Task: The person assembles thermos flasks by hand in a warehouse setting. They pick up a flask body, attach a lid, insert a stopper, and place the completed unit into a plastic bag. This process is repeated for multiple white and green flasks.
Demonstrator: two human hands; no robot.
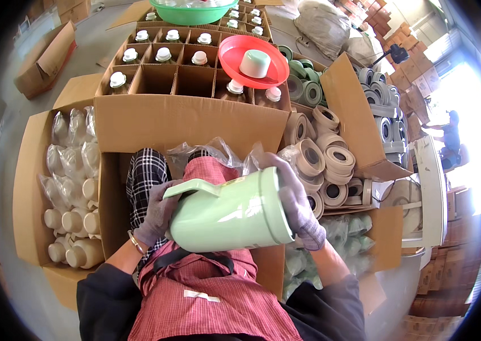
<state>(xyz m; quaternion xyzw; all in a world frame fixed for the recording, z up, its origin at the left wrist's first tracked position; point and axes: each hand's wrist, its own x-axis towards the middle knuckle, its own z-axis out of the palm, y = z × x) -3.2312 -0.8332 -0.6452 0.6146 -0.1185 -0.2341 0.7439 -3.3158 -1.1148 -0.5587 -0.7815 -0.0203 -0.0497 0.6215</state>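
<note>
A glossy light green jug lies tipped sideways across my lap, its handle toward the upper left and its wide rimmed end toward the right. My left hand, in a greyish glove, grips the jug's handle end. My gloved right hand is pressed around the wide end with the fingers on the far side. What is inside the jug is hidden. Crumpled clear plastic lies just beyond it, over my lap.
Ahead stands a divided carton of white-capped bottles, bearing a red dish with a pale green cup and a green basin. Left is a carton of wrapped cream parts. Right are cartons of cream rings and green wrapped parts.
</note>
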